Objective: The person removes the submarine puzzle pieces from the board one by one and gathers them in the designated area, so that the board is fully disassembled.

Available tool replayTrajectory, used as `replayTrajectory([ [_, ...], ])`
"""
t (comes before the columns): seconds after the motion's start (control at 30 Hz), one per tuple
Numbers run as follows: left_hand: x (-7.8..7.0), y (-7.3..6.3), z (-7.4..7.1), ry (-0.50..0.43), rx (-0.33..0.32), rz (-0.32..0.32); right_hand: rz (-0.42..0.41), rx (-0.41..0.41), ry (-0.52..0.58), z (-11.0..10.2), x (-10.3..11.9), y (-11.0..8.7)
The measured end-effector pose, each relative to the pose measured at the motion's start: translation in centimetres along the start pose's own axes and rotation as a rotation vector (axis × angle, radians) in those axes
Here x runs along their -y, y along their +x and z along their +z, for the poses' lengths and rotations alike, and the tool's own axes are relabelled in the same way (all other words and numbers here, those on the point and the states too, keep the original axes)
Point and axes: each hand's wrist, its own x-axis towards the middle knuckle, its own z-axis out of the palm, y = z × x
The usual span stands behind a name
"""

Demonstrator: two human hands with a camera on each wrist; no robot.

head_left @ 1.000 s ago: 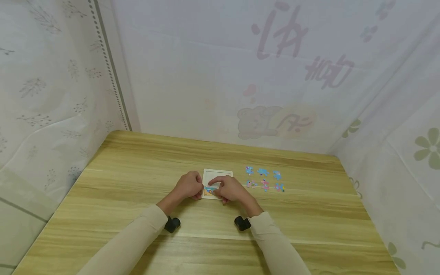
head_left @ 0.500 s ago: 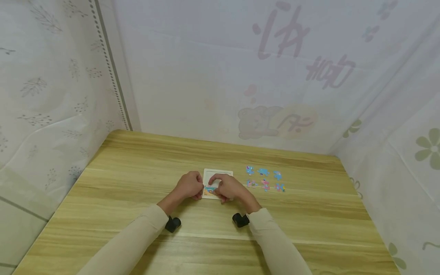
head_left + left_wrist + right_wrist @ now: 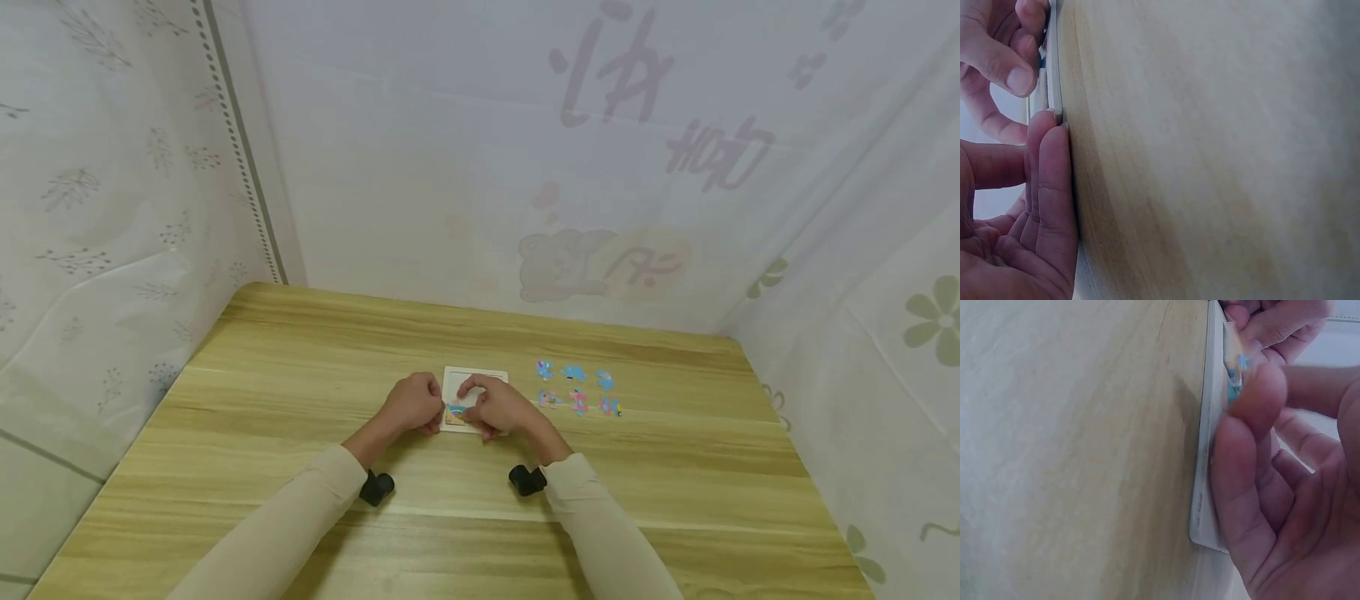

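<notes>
A white puzzle frame (image 3: pixel 474 370) lies on the table between my hands. In its near left corner shows a puzzle piece (image 3: pixel 454 413) with a rainbow and orange picture. My left hand (image 3: pixel 414 403) grips the frame's left edge; in the left wrist view its fingertips (image 3: pixel 1054 140) are at the rim. With curled fingers over the frame, my right hand (image 3: pixel 502 407) pinches at the piece. The right wrist view shows the right thumb and fingers against the blue and orange piece (image 3: pixel 1233 390), partly hidden by them.
Several loose blue and pink puzzle pieces (image 3: pixel 575 372) lie in two rows right of the frame. A wooden table (image 3: pixel 315 350) carries everything, with a printed curtain (image 3: pixel 420 208) behind it. Black wrist cameras (image 3: pixel 527 480) sit below both wrists.
My right hand has shifted slightly, its index finger drawing back and curling more above the frame. The left hand and the loose pieces have stayed in place.
</notes>
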Motion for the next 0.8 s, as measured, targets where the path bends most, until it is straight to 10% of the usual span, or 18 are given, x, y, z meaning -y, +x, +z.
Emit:
replayTrajectory([
  [0.3, 0.04, 0.01, 0.11, 0.006, -0.003, -0.003, -0.012, -0.026, -0.109, 0.44, 0.09, -0.24],
  [0.8, -0.14, -0.18, -0.01, 0.002, -0.005, 0.003, 0.011, -0.008, 0.021, 0.11, -0.17, -0.13],
])
